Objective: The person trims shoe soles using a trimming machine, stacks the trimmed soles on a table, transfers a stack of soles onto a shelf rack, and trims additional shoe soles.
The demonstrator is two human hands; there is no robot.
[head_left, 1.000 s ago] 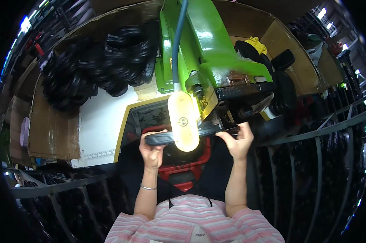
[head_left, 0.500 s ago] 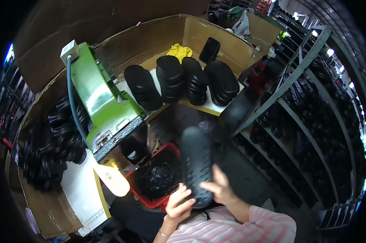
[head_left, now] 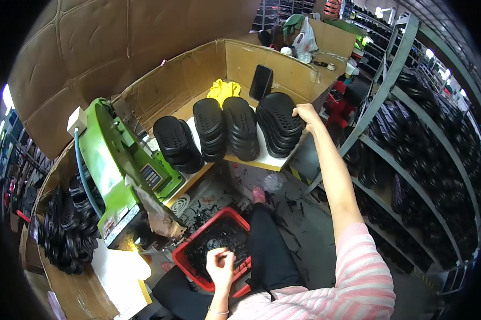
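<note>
My right hand (head_left: 306, 115) reaches far forward to the rightmost stack of black shoe soles (head_left: 279, 120). Its fingers are closed on the right edge of the top sole, which has rows of holes. My left hand (head_left: 220, 265) hovers over a red basket (head_left: 182, 261) holding black scraps. The fingers of that hand are curled in, and nothing shows in them. To the left of the rightmost stack stand more stacks of soles (head_left: 240, 125) on a white board.
A green machine (head_left: 104, 144) with a blue cable stands at left, beside a heap of black soles (head_left: 64, 229). A yellow cloth (head_left: 224, 90) and a phone-like black slab (head_left: 261, 82) lie behind the stacks. A metal rack (head_left: 381, 101) filled with black footwear rises at right.
Both hands held a sole in front of my body before. My right hand has moved forward to the rightmost stack, and my left hand has let go and shifted slightly left. The view has shifted too.
</note>
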